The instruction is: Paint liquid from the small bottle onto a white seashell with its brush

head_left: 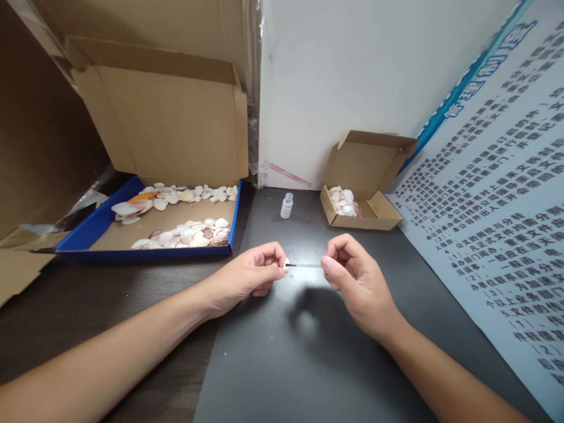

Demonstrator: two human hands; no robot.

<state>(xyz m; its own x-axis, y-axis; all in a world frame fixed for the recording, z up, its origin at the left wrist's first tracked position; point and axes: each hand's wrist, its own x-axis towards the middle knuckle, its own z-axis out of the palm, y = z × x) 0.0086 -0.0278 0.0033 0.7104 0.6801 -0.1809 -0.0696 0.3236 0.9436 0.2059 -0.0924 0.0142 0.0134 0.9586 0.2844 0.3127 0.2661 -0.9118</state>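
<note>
My left hand [259, 268] is closed in a pinch on a small whitish shell [286, 265], mostly hidden by the fingertips. Opposite it, my right hand [352, 276] pinches the far end of a thin brush [306, 266] with a pale, see-through stem. The brush lies level between the hands, its black tip at the shell's edge and seemingly touching it. Both hands are raised above a dark grey mat [264, 364]. Beyond them stands a small clear bottle [286, 205] with a printed label and no cap on it.
At the left, a blue-sided cardboard box [145, 255] with its lid up holds several shells in two groups. A smaller brown box [365, 222] with white shells stands at the back right. A white wall and a printed poster [493, 205] border the table.
</note>
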